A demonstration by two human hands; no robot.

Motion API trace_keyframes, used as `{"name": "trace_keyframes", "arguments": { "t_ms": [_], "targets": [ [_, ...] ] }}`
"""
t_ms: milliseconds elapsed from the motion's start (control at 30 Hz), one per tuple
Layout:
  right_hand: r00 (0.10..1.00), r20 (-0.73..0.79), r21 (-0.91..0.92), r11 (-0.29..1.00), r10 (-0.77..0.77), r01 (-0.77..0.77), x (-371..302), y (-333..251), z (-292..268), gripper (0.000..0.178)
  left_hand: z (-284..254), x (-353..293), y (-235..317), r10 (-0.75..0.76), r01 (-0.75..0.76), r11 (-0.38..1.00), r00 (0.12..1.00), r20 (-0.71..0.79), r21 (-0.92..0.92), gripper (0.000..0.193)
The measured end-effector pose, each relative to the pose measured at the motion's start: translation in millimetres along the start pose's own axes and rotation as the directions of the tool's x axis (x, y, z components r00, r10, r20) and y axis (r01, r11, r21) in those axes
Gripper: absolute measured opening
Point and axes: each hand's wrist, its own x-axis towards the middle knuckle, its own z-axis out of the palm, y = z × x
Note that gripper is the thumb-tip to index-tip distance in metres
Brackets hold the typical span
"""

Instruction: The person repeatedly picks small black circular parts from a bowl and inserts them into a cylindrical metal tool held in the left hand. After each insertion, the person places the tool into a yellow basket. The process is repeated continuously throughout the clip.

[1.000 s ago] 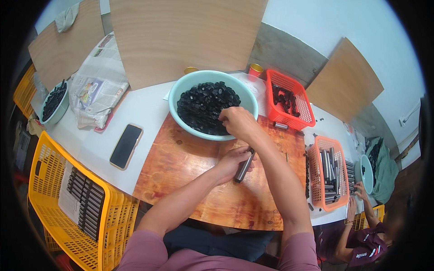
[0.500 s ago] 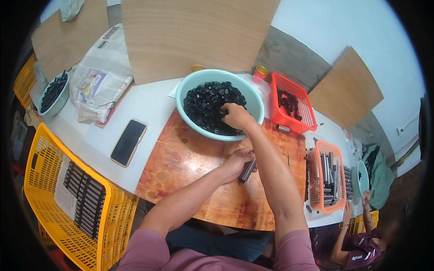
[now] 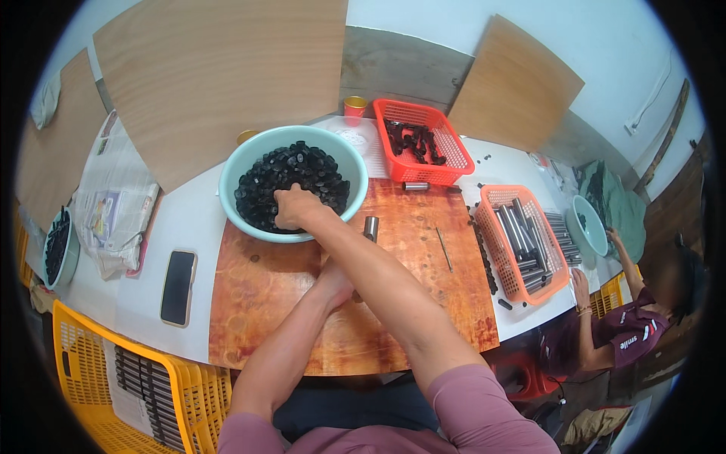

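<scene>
A light green bowl point(image 3: 355, 198) full of small black plastic caps point(image 3: 291, 168) stands at the back of the brown board. Over the caps is my right hand point(image 3: 296, 207), its fingers curled down against them; whether a cap is pinched cannot be made out. Below the bowl my left hand point(image 3: 338, 285) is closed round a metal tube point(image 3: 370, 229). My right forearm crosses over and hides the fingers and the middle of the tube, so only the tube's upper end shows well.
A red basket point(image 3: 465, 160) holds dark parts; an orange basket point(image 3: 556, 284) holds metal tubes. A thin rod point(image 3: 445, 250) and another tube point(image 3: 414, 186) lie on the brown board point(image 3: 257, 318). Left are a phone point(image 3: 178, 287) and yellow crate point(image 3: 121, 325). A co-worker point(image 3: 620, 333) sits right.
My view has swung to the right, so the bowl and board appear further left. My right hand has shifted toward the bowl's near side. The tube's upper end now shows beyond my right forearm.
</scene>
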Motion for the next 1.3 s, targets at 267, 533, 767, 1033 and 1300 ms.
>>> {"name": "trace_keyframes", "arguments": {
  "t_ms": [267, 533, 767, 1033, 1300],
  "targets": [
    [0.983, -0.174, 0.129, 0.989, -0.055, 0.078, 3.0, 6.1, 2.6, 0.033, -4.2, 2.7, -2.8, 0.010, -0.011, 1.000, 1.000, -0.014, -0.028, 0.018],
    [0.955, -0.296, 0.635, 0.749, 0.007, 0.191, -9.9, 27.0, -37.9, 0.016, 6.8, -0.6, -3.4, 0.102, -0.124, 0.970, 0.988, -0.113, -0.209, 0.023],
    [0.883, -0.455, 0.641, 0.730, 0.114, 0.236, -76.0, 116.4, -92.6, 0.016, -11.7, 3.3, -5.4, 0.105, -0.108, 0.943, 0.994, -0.025, -0.315, 0.027],
    [0.703, -0.708, 0.174, 0.980, 0.058, 0.094, -94.1, 212.3, 14.1, 0.015, -11.9, 6.3, -2.2, 0.141, -0.140, 0.950, 0.990, -0.017, -0.280, 0.023],
    [0.624, -0.777, -0.030, 0.995, -0.084, 0.097, -110.2, 206.3, 36.8, 0.020, -13.5, 5.4, -2.0, 0.134, -0.134, 0.955, 0.991, -0.015, -0.264, 0.023]
  ]
}}
